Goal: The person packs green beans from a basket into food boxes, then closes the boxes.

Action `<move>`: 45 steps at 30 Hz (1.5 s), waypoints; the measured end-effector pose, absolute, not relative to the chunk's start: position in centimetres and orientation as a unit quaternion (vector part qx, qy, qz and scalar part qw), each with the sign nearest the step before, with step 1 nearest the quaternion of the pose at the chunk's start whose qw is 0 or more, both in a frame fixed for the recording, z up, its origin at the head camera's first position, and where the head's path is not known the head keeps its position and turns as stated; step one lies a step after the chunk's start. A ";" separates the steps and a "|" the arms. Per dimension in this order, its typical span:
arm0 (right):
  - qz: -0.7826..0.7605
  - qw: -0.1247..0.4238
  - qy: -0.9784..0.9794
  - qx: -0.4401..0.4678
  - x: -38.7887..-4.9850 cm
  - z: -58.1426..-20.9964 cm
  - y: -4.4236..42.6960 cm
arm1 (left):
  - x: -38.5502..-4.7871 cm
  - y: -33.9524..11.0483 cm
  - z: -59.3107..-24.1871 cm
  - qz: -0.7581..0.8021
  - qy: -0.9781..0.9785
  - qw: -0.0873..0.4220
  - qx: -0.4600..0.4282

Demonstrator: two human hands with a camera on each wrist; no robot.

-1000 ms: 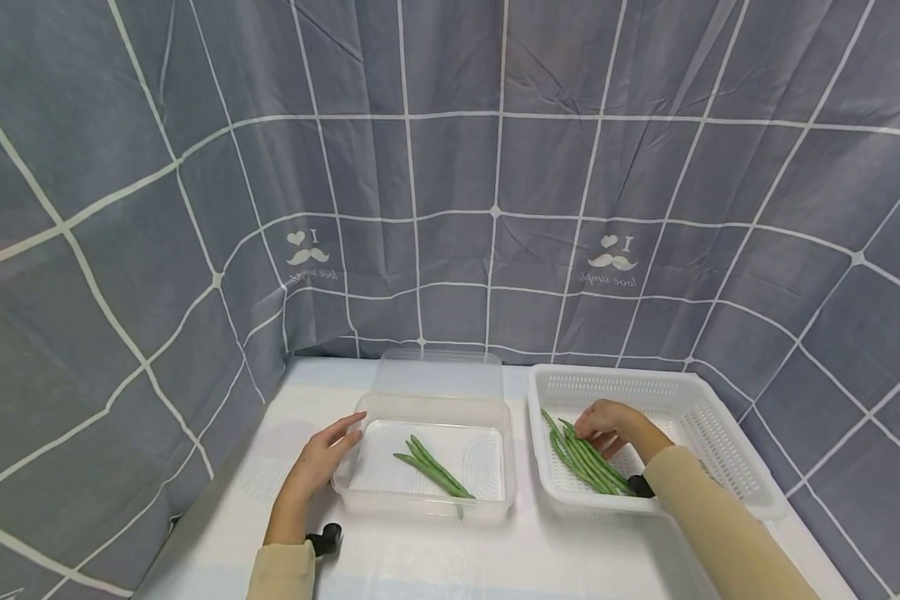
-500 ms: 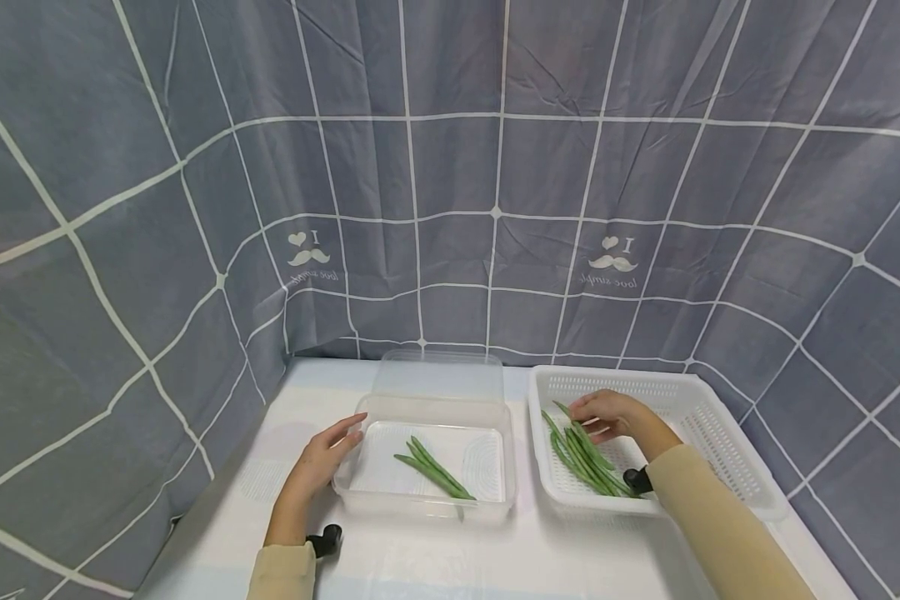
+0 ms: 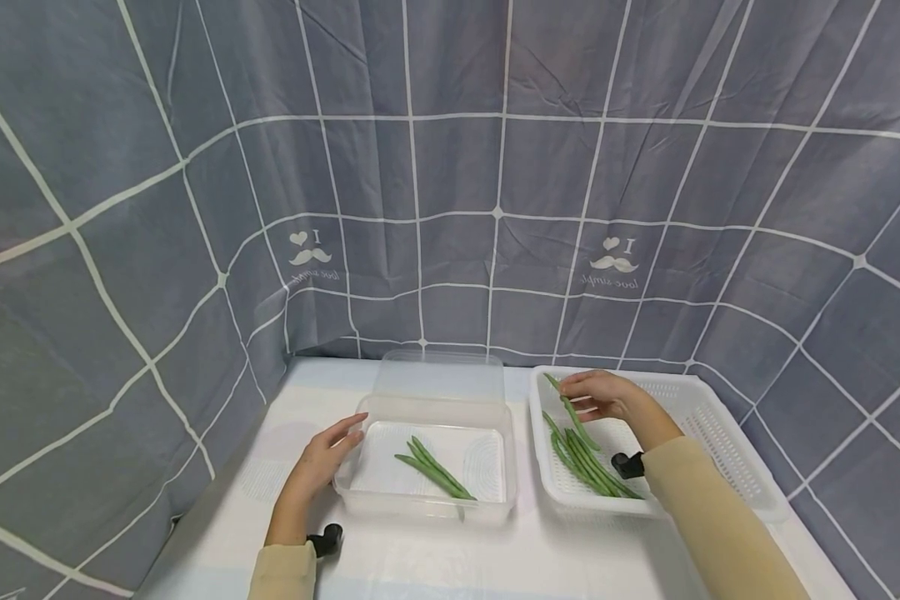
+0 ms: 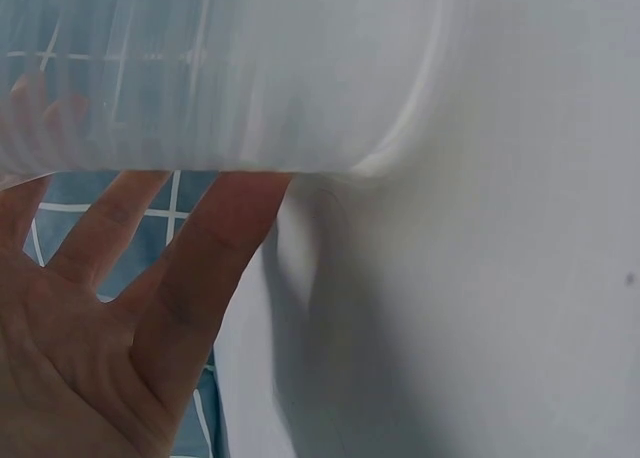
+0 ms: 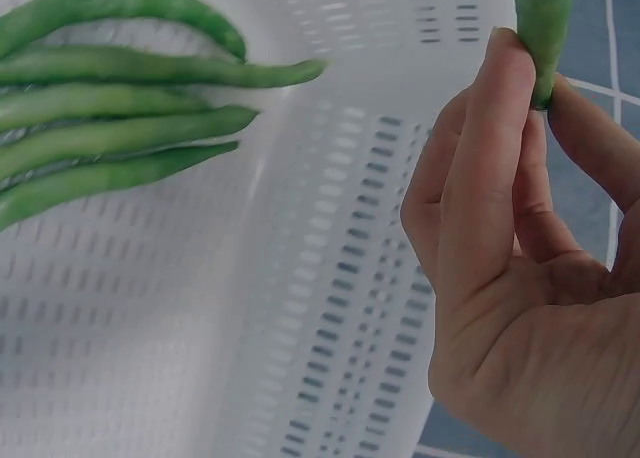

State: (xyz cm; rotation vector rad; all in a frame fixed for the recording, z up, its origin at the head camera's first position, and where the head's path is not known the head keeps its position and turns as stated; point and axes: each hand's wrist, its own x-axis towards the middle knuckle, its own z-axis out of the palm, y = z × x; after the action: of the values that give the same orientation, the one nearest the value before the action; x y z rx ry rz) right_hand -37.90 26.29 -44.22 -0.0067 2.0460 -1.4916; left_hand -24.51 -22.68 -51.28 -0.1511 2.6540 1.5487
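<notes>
My right hand (image 3: 606, 393) pinches one green bean (image 5: 543, 38) by its end between thumb and fingers, over the white slotted basket (image 3: 727, 429). Several more green beans (image 3: 588, 465) lie bunched in the basket's left part, and they show side by side in the right wrist view. At the left stands a clear plastic container (image 3: 390, 504) with a few green beans (image 3: 437, 473) on its floor. Against its left wall rests my left hand (image 3: 318, 462), fingers extended and spread; the left wrist view shows the container's wall (image 4: 300, 78) touching the fingers.
Behind the container a clear flat lid (image 3: 438, 377) lies on the white table covering (image 3: 420, 554). A grey gridded curtain (image 3: 450, 183) encloses the back and both sides. A narrow gap separates container and basket.
My right hand has risen from the bunch toward the back left of the basket, drawing one green bean away from the others. My left hand stays at the container.
</notes>
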 end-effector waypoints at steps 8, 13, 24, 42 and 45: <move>-0.586 0.303 0.751 -0.019 -38.0 -43.3 23.7 | -24.6 -22.8 -51.2 0.505 0.861 0.034 -0.055; -0.595 0.298 0.746 -0.022 -38.4 -43.1 21.2 | -24.5 -22.7 -51.3 0.511 0.857 0.035 -0.058; -0.604 0.305 0.735 -0.048 -38.2 -42.2 15.0 | -24.4 -22.6 -51.3 0.514 0.855 0.035 -0.062; -0.571 0.349 0.740 -0.061 -37.1 -44.6 7.2 | -24.5 -22.8 -51.4 0.513 0.857 0.029 -0.051; -0.559 0.356 0.746 -0.059 -36.8 -45.3 6.1 | -24.6 -22.8 -51.5 0.515 0.855 0.030 -0.048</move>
State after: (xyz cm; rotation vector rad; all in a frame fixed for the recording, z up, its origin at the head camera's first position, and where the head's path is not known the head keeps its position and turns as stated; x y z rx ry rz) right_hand -36.85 6.13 -45.28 -0.1514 1.9280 -1.4441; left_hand -24.56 -22.84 -51.46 -0.1480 2.6367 1.5892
